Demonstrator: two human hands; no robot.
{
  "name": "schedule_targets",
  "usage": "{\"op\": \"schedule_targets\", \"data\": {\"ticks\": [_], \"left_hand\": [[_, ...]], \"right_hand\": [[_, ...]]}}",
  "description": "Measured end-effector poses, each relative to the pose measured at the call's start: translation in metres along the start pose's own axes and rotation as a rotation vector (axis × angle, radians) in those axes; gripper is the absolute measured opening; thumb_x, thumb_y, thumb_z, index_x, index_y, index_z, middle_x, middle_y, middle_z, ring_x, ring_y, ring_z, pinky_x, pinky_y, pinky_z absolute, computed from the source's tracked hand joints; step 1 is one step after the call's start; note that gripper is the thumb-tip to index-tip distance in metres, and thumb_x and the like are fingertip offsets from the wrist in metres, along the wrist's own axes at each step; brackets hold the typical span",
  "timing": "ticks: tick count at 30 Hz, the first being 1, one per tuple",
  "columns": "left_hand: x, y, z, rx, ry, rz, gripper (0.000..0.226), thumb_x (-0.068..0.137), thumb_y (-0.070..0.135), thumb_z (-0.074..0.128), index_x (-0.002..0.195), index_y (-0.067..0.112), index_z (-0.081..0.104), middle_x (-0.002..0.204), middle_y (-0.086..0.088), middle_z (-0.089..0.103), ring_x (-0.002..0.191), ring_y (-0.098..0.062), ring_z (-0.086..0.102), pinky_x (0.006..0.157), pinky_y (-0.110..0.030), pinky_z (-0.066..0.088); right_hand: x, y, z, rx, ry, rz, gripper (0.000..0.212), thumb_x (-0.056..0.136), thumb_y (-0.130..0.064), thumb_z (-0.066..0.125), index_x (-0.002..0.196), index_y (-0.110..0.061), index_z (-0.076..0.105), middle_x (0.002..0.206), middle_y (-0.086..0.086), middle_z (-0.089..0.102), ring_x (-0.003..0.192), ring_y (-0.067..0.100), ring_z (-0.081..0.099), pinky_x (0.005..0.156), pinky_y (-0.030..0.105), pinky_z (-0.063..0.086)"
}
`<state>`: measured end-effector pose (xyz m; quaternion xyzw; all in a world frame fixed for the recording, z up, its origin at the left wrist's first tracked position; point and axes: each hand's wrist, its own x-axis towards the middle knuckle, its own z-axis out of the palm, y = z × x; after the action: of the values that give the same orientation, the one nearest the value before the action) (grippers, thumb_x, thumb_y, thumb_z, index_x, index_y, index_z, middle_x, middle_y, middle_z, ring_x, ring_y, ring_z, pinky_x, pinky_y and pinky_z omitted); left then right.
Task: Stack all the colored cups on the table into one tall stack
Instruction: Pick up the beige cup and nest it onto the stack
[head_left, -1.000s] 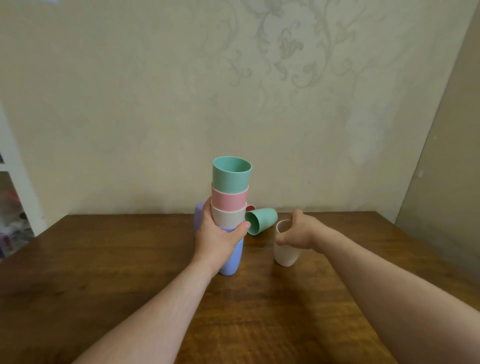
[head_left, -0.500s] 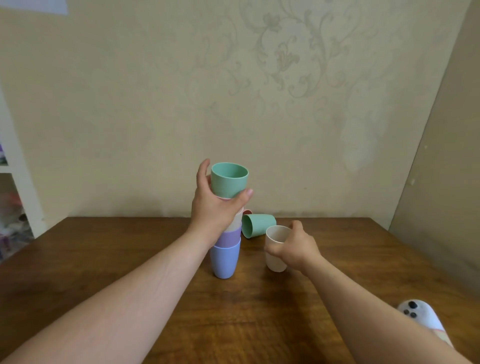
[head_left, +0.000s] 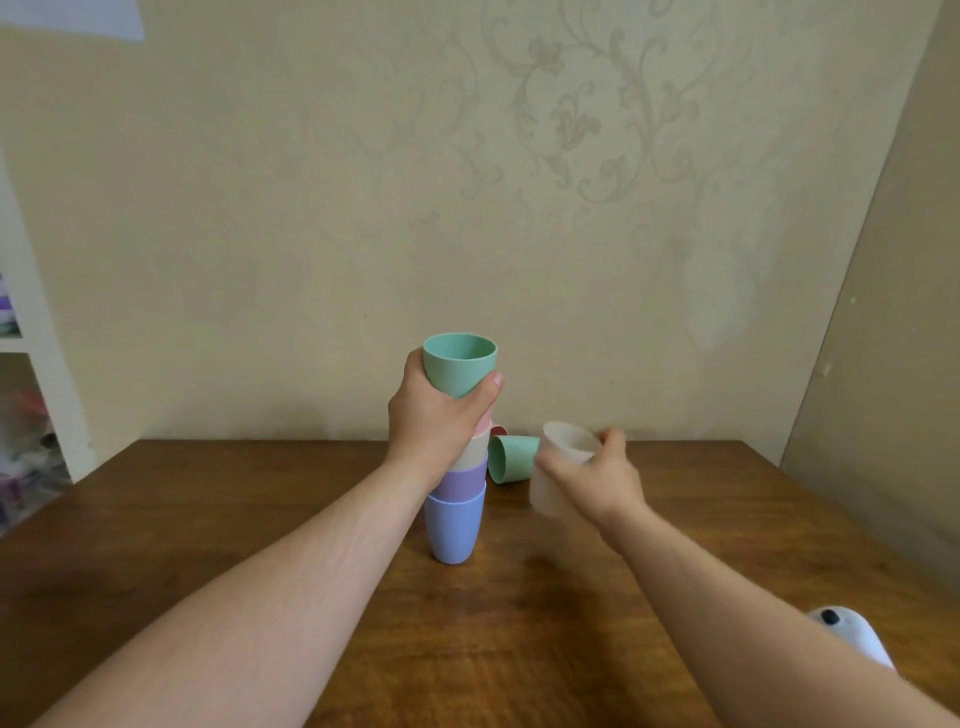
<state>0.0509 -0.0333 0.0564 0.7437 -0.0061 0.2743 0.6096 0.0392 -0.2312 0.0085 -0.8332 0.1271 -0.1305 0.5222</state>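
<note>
Gripping the top of the stack (head_left: 457, 467), the left hand (head_left: 434, 421) wraps around the lower wall of the topmost green cup (head_left: 460, 366), thumb tip on the right side of that cup. The stack stands upright at the centre of the frame on the wooden table (head_left: 260, 519). From the bottom it reads: blue cup (head_left: 454, 527), purple cup (head_left: 462, 480), beige cup (head_left: 475, 452), a sliver of pink cup (head_left: 484, 427), then the green cup. All cups are smooth, matte, tapered and round-rimmed, and look like plastic.

The right hand (head_left: 597, 480) is closed around a pale cream cup (head_left: 558, 467), held clear of the table surface and tilted, mouth toward the upper left. This cup and the hand are motion-blurred, so the exact finger placement cannot be told. It sits just right of the stack, apart from it.

A second green cup (head_left: 511, 458) lies on its side behind and between the stack and the held cup, mouth facing left. A small dark red object (head_left: 497, 431) shows just behind it; its shape is too hidden to tell.

The table has a dark brown grain with a glossy finish. Its far edge meets a beige patterned wall (head_left: 519, 208). Open table surface extends to the left of the stack and across the foreground. A white rounded object (head_left: 852, 636) with a dark spot sits at the lower right, partly behind the right forearm.
</note>
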Motion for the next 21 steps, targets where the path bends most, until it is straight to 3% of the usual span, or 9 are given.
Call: {"op": "schedule_targets", "data": {"ticks": [4,7,10,13,16,18,20,21], "left_hand": [[0.0,-0.001,0.001,0.019,0.003,-0.017,0.061,0.077,0.054,0.09,0.124,0.033,0.058,0.106,0.018,0.069,0.102,-0.019,0.07,0.082,-0.03,0.051],[0.0,0.001,0.002,0.022,0.014,-0.046,0.064,0.071,0.058,0.089,0.122,0.035,0.059,0.105,0.018,0.07,0.097,-0.015,0.072,0.079,-0.032,0.054],[0.0,0.003,0.003,0.04,0.001,-0.091,0.061,0.07,0.057,0.088,0.118,0.04,0.055,0.099,0.021,0.068,0.092,-0.01,0.069,0.077,-0.032,0.052],[-0.002,0.008,-0.001,0.056,-0.037,-0.096,0.058,0.076,0.053,0.087,0.119,0.038,0.051,0.097,0.02,0.068,0.08,-0.001,0.069,0.072,-0.03,0.05],[-0.004,0.013,-0.002,0.058,-0.079,-0.103,0.053,0.082,0.044,0.086,0.122,0.029,0.054,0.086,0.016,0.069,0.054,0.014,0.066,0.05,-0.022,0.047],[-0.003,0.012,-0.002,0.051,-0.094,-0.078,0.052,0.083,0.038,0.086,0.125,0.025,0.057,0.082,0.014,0.071,0.052,0.02,0.063,0.04,-0.011,0.043],[-0.002,0.007,-0.002,0.069,-0.103,-0.041,0.052,0.082,0.035,0.085,0.126,0.027,0.059,0.071,0.016,0.075,0.055,0.02,0.064,0.045,-0.012,0.046],[-0.002,0.005,-0.003,0.065,-0.104,-0.039,0.052,0.081,0.036,0.086,0.125,0.029,0.058,0.071,0.026,0.075,0.057,0.02,0.065,0.052,-0.017,0.05]], "right_hand": [[0.007,-0.092,-0.025,0.439,0.069,-0.172,0.079,0.071,-0.059,0.088,0.134,-0.036,0.047,0.131,0.006,0.066,0.107,0.025,0.069,0.095,0.051,0.061],[0.005,-0.16,-0.033,0.635,0.01,-0.322,0.065,0.085,-0.046,0.086,0.136,-0.032,0.048,0.128,0.001,0.063,0.114,0.024,0.069,0.096,0.048,0.062],[-0.012,-0.198,-0.024,0.545,-0.139,-0.463,0.064,0.088,-0.038,0.086,0.139,-0.029,0.048,0.12,-0.004,0.063,0.104,0.016,0.069,0.081,0.035,0.063],[-0.021,-0.198,-0.005,0.403,-0.264,-0.503,0.077,0.085,-0.034,0.09,0.148,-0.027,0.045,0.116,-0.004,0.064,0.097,0.008,0.069,0.07,0.022,0.06],[-0.018,-0.172,0.014,0.308,-0.323,-0.48,0.085,0.081,-0.037,0.093,0.151,-0.03,0.045,0.122,-0.002,0.066,0.106,0.013,0.07,0.084,0.03,0.062],[-0.017,-0.153,0.021,0.293,-0.371,-0.449,0.083,0.082,-0.038,0.092,0.15,-0.032,0.045,0.125,-0.001,0.067,0.11,0.013,0.07,0.086,0.033,0.061],[-0.015,-0.139,0.024,0.332,-0.399,-0.448,0.077,0.085,-0.035,0.09,0.148,-0.034,0.046,0.127,-0.002,0.069,0.112,0.011,0.07,0.089,0.033,0.06],[-0.014,-0.136,0.025,0.356,-0.402,-0.455,0.072,0.087,-0.033,0.089,0.145,-0.034,0.047,0.127,-0.003,0.069,0.112,0.009,0.07,0.091,0.031,0.06]]}}
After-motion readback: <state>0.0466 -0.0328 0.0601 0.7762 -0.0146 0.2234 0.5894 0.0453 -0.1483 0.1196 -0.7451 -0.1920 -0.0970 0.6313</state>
